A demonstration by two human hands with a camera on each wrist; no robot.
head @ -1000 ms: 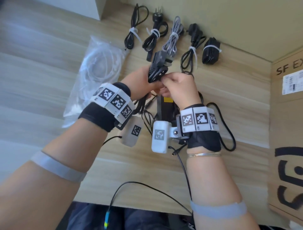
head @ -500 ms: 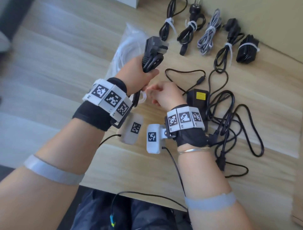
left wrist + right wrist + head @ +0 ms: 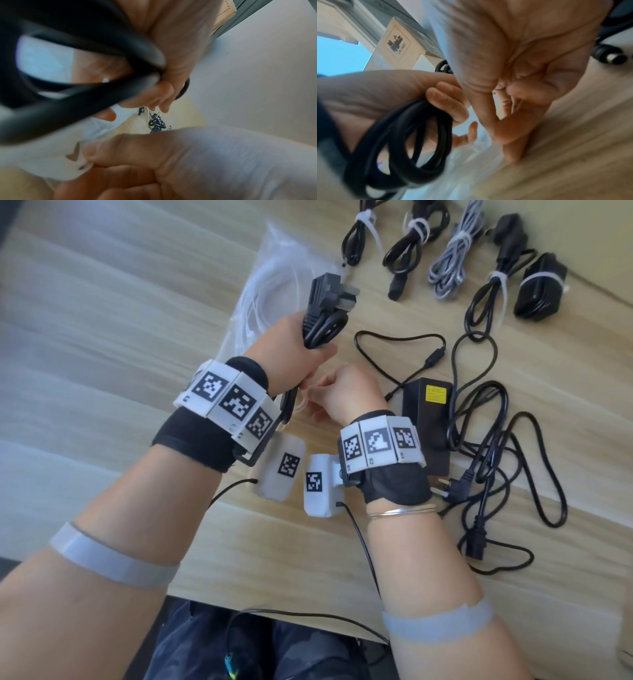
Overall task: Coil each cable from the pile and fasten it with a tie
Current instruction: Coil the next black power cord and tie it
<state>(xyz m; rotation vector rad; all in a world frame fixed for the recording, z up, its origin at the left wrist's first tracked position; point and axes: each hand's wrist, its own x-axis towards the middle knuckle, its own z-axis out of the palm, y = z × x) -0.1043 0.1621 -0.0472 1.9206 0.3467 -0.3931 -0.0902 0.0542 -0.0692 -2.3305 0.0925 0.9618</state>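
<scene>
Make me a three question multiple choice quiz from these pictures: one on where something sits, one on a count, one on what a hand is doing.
1. Where is the clear plastic bag of white ties relative to the black power brick with the yellow label?
A. Left of it in the head view
B. On top of it
C. Right of it

2. How many tied cable bundles lie in the row at the table's far edge?
A. Two
B. Five
C. Eight

3. What is the left hand doing?
A. Lying flat on the light wooden table
B. Gripping a coiled black cable with a plug
C. Hanging idle

Answers: 1 A, the bag lies beyond the left hand, the brick by the right wrist. 2 B, five bundles show white ties. 3 B, its fingers curl round the black loops.
</scene>
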